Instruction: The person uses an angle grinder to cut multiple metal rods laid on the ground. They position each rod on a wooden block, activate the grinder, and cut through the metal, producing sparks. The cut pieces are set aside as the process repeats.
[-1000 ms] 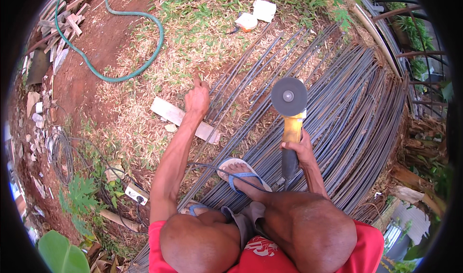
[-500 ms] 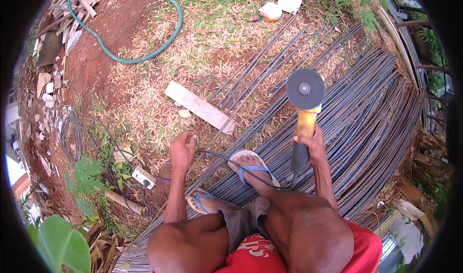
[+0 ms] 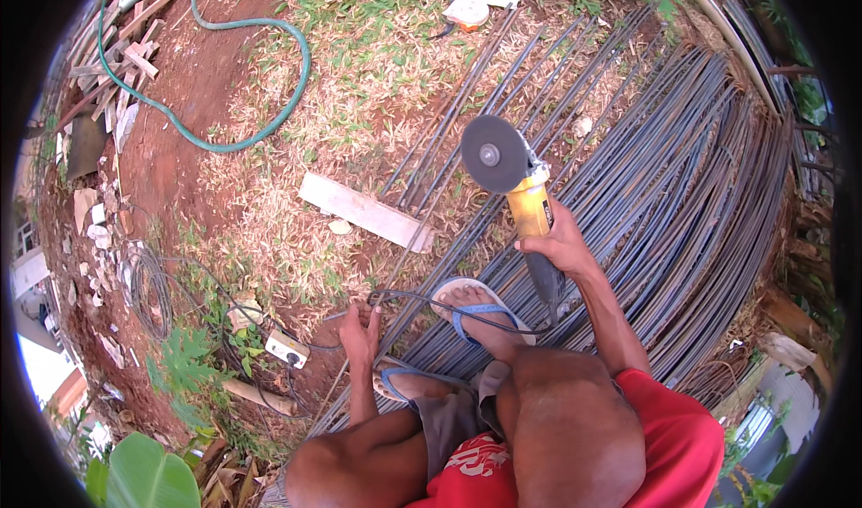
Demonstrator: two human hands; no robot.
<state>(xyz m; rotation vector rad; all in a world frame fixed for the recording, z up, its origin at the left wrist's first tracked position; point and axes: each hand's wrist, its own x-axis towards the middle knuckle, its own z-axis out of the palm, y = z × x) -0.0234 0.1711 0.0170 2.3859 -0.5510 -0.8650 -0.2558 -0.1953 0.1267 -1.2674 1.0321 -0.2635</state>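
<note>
My right hand (image 3: 561, 243) is wrapped round the yellow and black body of an angle grinder (image 3: 528, 207). The grinder's dark round disc (image 3: 490, 153) points away from me, raised above the steel rods. Low on the left, my left hand (image 3: 360, 332) has its fingers closed on a thin steel rod (image 3: 392, 279) that runs diagonally past my feet; the fingertips partly hide the grip. A black power cord (image 3: 417, 294) passes close by these fingers, over my sandalled foot, to the grinder's rear end.
A large bundle of steel rods (image 3: 664, 194) fills the right side and runs under my feet. A flat wooden board (image 3: 366, 213) lies beneath some rod ends. At left are a white power socket block (image 3: 286, 349), coiled cable (image 3: 150, 293) and a green hose (image 3: 301, 82).
The grinder has swung left and tilted, its disc now turned up-left. My left hand has moved slightly right and down, its fingers coming onto the rod. The whole view has shifted a little.
</note>
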